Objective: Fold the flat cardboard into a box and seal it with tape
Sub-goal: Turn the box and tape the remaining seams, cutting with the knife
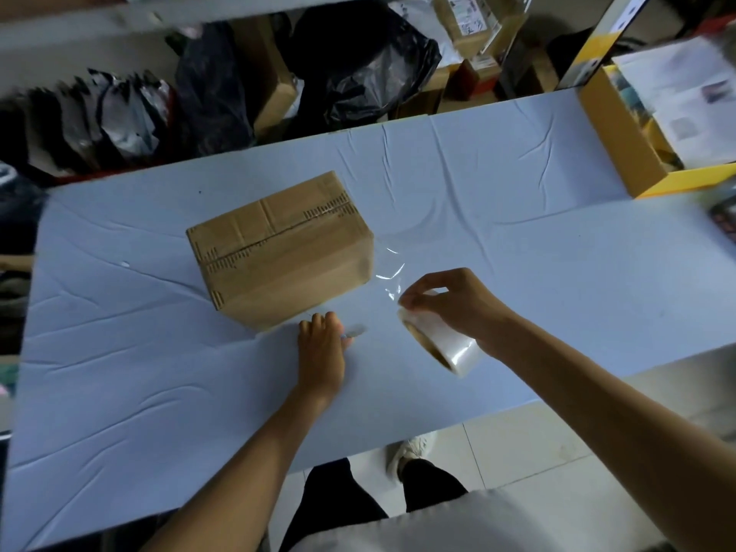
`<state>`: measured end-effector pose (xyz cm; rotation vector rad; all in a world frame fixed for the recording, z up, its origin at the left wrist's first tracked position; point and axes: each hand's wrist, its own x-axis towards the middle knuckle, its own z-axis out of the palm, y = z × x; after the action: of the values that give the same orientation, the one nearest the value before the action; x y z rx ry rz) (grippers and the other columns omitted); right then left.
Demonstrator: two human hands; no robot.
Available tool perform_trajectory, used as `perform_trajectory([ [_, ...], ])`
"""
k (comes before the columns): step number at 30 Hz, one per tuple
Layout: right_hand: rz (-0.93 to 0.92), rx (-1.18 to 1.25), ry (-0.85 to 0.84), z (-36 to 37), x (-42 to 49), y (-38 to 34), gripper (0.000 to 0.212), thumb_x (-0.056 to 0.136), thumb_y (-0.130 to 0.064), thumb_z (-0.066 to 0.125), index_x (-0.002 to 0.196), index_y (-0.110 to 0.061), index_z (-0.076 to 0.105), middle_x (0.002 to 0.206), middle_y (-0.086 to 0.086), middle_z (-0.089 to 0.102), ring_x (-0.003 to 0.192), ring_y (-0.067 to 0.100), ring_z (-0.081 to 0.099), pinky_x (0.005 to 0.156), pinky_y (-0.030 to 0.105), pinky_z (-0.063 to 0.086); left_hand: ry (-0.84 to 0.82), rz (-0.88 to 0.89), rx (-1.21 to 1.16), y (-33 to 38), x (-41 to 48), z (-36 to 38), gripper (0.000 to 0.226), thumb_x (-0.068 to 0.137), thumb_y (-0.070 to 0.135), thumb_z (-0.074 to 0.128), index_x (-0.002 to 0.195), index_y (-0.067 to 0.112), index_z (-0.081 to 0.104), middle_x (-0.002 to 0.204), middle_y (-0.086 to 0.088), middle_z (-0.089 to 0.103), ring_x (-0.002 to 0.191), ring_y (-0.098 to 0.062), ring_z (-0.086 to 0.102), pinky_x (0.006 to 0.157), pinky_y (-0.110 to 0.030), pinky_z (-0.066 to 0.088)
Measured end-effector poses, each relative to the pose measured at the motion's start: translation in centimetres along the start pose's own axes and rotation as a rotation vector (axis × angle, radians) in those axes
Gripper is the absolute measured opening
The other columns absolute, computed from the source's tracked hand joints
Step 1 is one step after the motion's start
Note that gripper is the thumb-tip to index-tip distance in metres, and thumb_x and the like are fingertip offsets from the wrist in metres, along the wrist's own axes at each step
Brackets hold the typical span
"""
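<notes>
A closed brown cardboard box [278,249] stands on the blue-covered table [139,372], its top flaps meeting along a centre seam. My right hand [462,308] grips a roll of clear tape [446,346] to the right of the box. A strip of clear tape [388,272] stretches from the roll to the box's right side. My left hand [320,352] rests on the table just in front of the box's near corner, fingers curled over a small grey object [354,330] that is too blurred to identify.
An open yellow-edged carton [621,149] with papers sits at the table's far right corner. Black plastic bags [358,73] and more cartons are piled behind the table's far edge. My legs and a white shoe [410,452] show below the near edge.
</notes>
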<state>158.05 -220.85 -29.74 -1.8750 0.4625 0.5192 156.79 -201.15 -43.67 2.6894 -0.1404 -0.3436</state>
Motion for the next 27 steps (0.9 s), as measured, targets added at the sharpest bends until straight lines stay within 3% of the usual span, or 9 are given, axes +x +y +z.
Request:
perform_trajectory([
  [2, 0.0, -0.002, -0.003, 0.0, 0.0, 0.1, 0.011, 0.078, -0.013, 0.075, 0.072, -0.022, 0.075, 0.072, -0.009, 0.07, 0.066, 0.002, 0.059, 0.062, 0.014, 0.041, -0.111, -0.013, 0.051, 0.8, -0.2, -0.9, 0.022, 0.097, 0.023, 0.046, 0.11, 0.005, 0.05, 0.109, -0.013, 0.055, 0.107, -0.033, 0.051, 0.088, -0.037, 0.033],
  [5, -0.011, 0.01, 0.009, -0.2, 0.0, 0.3, 0.011, 0.078, -0.016, 0.076, 0.07, -0.024, 0.075, 0.069, -0.012, 0.07, 0.063, -0.002, 0.059, 0.061, 0.012, 0.041, -0.19, 0.114, -0.155, 2.3, -1.6, -4.1, 0.013, 0.094, 0.025, 0.053, 0.089, 0.018, 0.044, 0.087, -0.001, 0.057, 0.089, -0.03, 0.058, 0.07, -0.036, 0.039],
  [7, -0.003, 0.026, 0.017, -0.4, 0.0, 0.3, 0.009, 0.077, -0.017, 0.076, 0.071, -0.023, 0.076, 0.069, -0.011, 0.07, 0.066, 0.003, 0.06, 0.064, 0.017, 0.042, -0.057, 0.257, -0.245, 3.3, -2.6, -7.4, 0.012, 0.094, 0.025, 0.055, 0.086, 0.019, 0.049, 0.079, 0.008, 0.053, 0.078, -0.022, 0.057, 0.062, -0.032, 0.04],
  [10, -0.004, 0.063, 0.014, -0.4, -0.2, 0.1, 0.011, 0.077, -0.012, 0.075, 0.07, -0.021, 0.075, 0.074, -0.006, 0.072, 0.073, 0.009, 0.063, 0.07, 0.02, 0.043, 0.236, 0.358, -0.241, 5.3, -2.3, -12.4, 0.018, 0.095, 0.034, 0.052, 0.085, 0.02, 0.058, 0.077, 0.008, 0.056, 0.066, -0.013, 0.054, 0.054, -0.026, 0.042],
  [12, -0.004, 0.067, 0.018, -0.5, -0.3, 0.0, 0.011, 0.078, -0.012, 0.075, 0.07, -0.02, 0.075, 0.075, -0.003, 0.073, 0.074, 0.011, 0.063, 0.071, 0.022, 0.043, 0.307, 0.354, -0.215, 6.6, -1.3, -14.6, 0.024, 0.095, 0.039, 0.053, 0.08, 0.021, 0.058, 0.076, 0.007, 0.055, 0.061, -0.011, 0.05, 0.048, -0.026, 0.039],
  [16, 0.007, 0.075, 0.028, -0.5, -0.2, 0.1, 0.005, 0.077, -0.022, 0.076, 0.072, -0.02, 0.076, 0.071, -0.004, 0.071, 0.068, 0.013, 0.061, 0.063, 0.022, 0.042, 0.279, 0.341, -0.172, 8.5, 0.7, -15.6, 0.026, 0.094, 0.037, 0.054, 0.076, 0.019, 0.057, 0.077, 0.006, 0.054, 0.061, -0.012, 0.048, 0.051, -0.024, 0.034],
  [19, 0.031, 0.045, 0.054, -0.4, 0.0, 0.3, 0.018, 0.079, -0.037, 0.074, 0.07, -0.022, 0.076, 0.068, -0.002, 0.066, 0.06, 0.014, 0.054, 0.056, 0.023, 0.038, 0.261, 0.332, -0.129, 8.9, 1.3, -15.0, 0.024, 0.094, 0.034, 0.055, 0.075, 0.019, 0.055, 0.078, 0.005, 0.055, 0.064, -0.013, 0.05, 0.053, -0.021, 0.031],
  [23, 0.042, 0.044, 0.042, -0.5, -0.1, 0.6, 0.021, 0.081, -0.039, 0.071, 0.068, -0.023, 0.075, 0.07, 0.0, 0.065, 0.062, 0.016, 0.053, 0.056, 0.024, 0.039, 0.264, 0.315, -0.081, 9.2, 1.6, -14.0, 0.025, 0.094, 0.027, 0.056, 0.072, 0.022, 0.047, 0.072, 0.006, 0.051, 0.062, -0.016, 0.049, 0.051, -0.022, 0.032],
  [27, 0.032, 0.063, 0.033, -0.6, -0.2, 0.5, 0.022, 0.083, -0.036, 0.068, 0.066, -0.023, 0.074, 0.065, -0.005, 0.062, 0.061, 0.015, 0.049, 0.054, 0.023, 0.037, 0.249, 0.281, -0.033, 9.5, 1.4, -13.2, 0.022, 0.094, 0.028, 0.057, 0.075, 0.017, 0.054, 0.076, 0.004, 0.056, 0.064, -0.017, 0.055, 0.05, -0.034, 0.048],
])
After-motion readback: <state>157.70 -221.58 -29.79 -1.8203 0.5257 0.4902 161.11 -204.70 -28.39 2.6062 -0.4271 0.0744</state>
